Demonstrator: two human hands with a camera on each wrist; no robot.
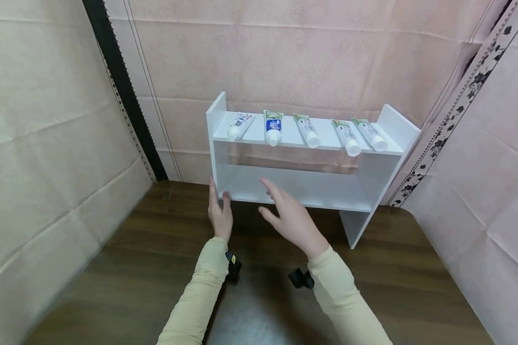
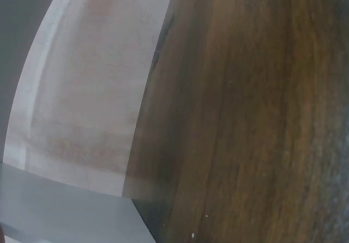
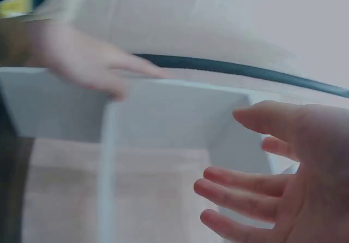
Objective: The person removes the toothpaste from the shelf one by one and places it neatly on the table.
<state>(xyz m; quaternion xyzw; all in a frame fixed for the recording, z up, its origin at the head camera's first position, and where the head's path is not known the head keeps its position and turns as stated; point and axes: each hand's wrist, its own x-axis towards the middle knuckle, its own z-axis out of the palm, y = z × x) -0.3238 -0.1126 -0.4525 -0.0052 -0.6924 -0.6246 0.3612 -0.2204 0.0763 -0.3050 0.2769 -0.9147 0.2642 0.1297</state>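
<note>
A white two-tier shelf (image 1: pixel 293 184) stands at the back, its lower board raised off the wooden table. My left hand (image 1: pixel 221 218) is at the shelf's left side panel, low down. The right wrist view shows that hand (image 3: pixel 82 60) astride the panel's edge, thumb on the inner face and fingers outside. My right hand (image 1: pixel 294 223) hovers before the lower board, empty, with fingers spread and thumb apart. Several white toothpaste tubes lie in a row on the upper board, caps toward me: one with a blue label (image 1: pixel 273 125), the others with green ends, such as the rightmost tube (image 1: pixel 371 135).
The brown wooden table (image 1: pixel 125 282) extends in front and to both sides. Pale cloth walls (image 1: pixel 56 120) enclose the left, back and right. A dark strip (image 1: pixel 125 91) runs down the left corner; a flower-patterned border (image 1: pixel 462 105) marks the right one.
</note>
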